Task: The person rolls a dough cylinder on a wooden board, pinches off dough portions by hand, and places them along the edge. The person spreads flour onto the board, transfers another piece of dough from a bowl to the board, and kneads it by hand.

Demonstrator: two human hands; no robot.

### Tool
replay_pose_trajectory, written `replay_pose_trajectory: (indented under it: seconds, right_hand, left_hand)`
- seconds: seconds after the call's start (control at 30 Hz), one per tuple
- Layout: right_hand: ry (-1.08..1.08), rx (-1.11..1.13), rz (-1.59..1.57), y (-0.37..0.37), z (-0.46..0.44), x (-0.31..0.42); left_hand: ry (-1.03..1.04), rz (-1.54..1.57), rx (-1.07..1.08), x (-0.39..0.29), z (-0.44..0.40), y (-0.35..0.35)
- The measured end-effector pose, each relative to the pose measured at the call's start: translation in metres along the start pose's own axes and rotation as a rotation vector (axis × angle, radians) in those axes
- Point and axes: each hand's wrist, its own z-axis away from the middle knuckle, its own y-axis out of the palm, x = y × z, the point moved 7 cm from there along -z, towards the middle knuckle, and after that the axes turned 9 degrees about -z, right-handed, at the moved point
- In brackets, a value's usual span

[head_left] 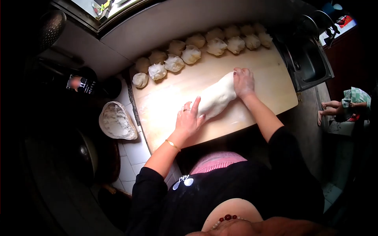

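Note:
A thick, long roll of pale dough (217,97) lies slantwise on the wooden board (271,84). At its lower left end rests my left hand (189,121), fingers spread, thumb and index finger against the dough. My right hand (244,82) is curved over the upper right end, with its fingers bent round the dough. Along the board's back edge sit several rough dough lumps (191,54) in two rows, apart from the roll.
Left of the board, a bowl of white flour (118,121) stands near white tiles. A metal sink (313,65) adjoins the board's right end. Another person (346,104) is at the far right. The wall runs behind the dough lumps.

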Motion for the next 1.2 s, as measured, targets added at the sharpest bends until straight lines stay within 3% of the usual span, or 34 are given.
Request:
replay_pose_trajectory:
  seconds: [0.13, 0.27, 0.37, 0.47, 0.5, 0.57, 0.63, 0.7, 0.73, 0.8, 0.83, 0.87, 0.93, 1.0, 1.07, 1.13, 1.2]
  right_hand:
    - [0.054, 0.142, 0.099, 0.016, -0.045, 0.006]
    - [0.139, 0.235, 0.153, 0.026, -0.069, 0.010]
    - [0.177, 0.345, 0.121, 0.025, -0.078, 0.027]
    - [-0.090, 0.128, -0.055, 0.018, -0.089, 0.079]
    - [-0.260, 0.117, -0.079, 0.011, -0.083, 0.116]
    - [-0.581, 0.087, -0.131, -0.013, -0.057, 0.197]
    - [-0.862, 0.045, -0.154, -0.033, -0.005, 0.251]
    - [-1.055, 0.026, -0.130, -0.048, 0.051, 0.273]
    - [-1.115, 0.032, -0.108, -0.052, 0.074, 0.276]
    - [-1.118, 0.153, -0.153, -0.049, 0.108, 0.263]
    - [-1.100, 0.145, -0.216, -0.055, 0.117, 0.259]
    - [-1.076, 0.137, -0.277, -0.062, 0.124, 0.254]
    - [-0.869, 0.424, -0.471, -0.072, 0.124, 0.240]
    - [-0.623, 0.508, -0.585, -0.083, 0.120, 0.219]
    - [-0.538, 0.382, -0.565, -0.085, 0.099, 0.208]
    - [-0.515, 0.261, -0.546, -0.079, 0.086, 0.206]
    - [-0.570, 0.149, -0.525, -0.049, 0.077, 0.217]
  left_hand:
    - [-0.216, 0.068, 0.130, 0.016, -0.029, 0.005]
    - [-0.354, 0.132, 0.111, 0.017, -0.034, 0.005]
    - [-0.489, 0.369, 0.122, 0.015, -0.018, 0.014]
    - [-0.493, 0.437, 0.016, 0.003, 0.018, 0.035]
    - [-0.427, 0.418, -0.143, 0.008, 0.028, 0.047]
    - [-0.259, 0.172, 0.124, 0.026, 0.025, 0.037]
    - [-0.385, 0.345, 0.139, 0.066, 0.019, -0.001]
    - [-0.573, 0.864, -0.154, 0.080, 0.002, -0.061]
    - [-0.545, 1.084, -0.323, 0.082, -0.013, -0.082]
    - [-0.133, 0.939, -0.538, 0.055, -0.061, -0.110]
    - [-0.136, 0.847, -0.259, 0.040, -0.074, -0.100]
    - [-0.084, 0.250, -0.062, 0.018, -0.080, -0.086]
    - [-0.211, -0.025, 0.062, -0.014, -0.066, -0.093]
    - [-0.164, -0.054, -0.141, -0.019, -0.056, -0.086]
    - [-0.130, -0.101, -0.275, -0.030, -0.039, -0.080]
    - [-0.021, -0.389, -0.423, -0.040, -0.018, -0.049]
    - [-0.068, -1.299, 0.098, -0.072, -0.027, -0.021]
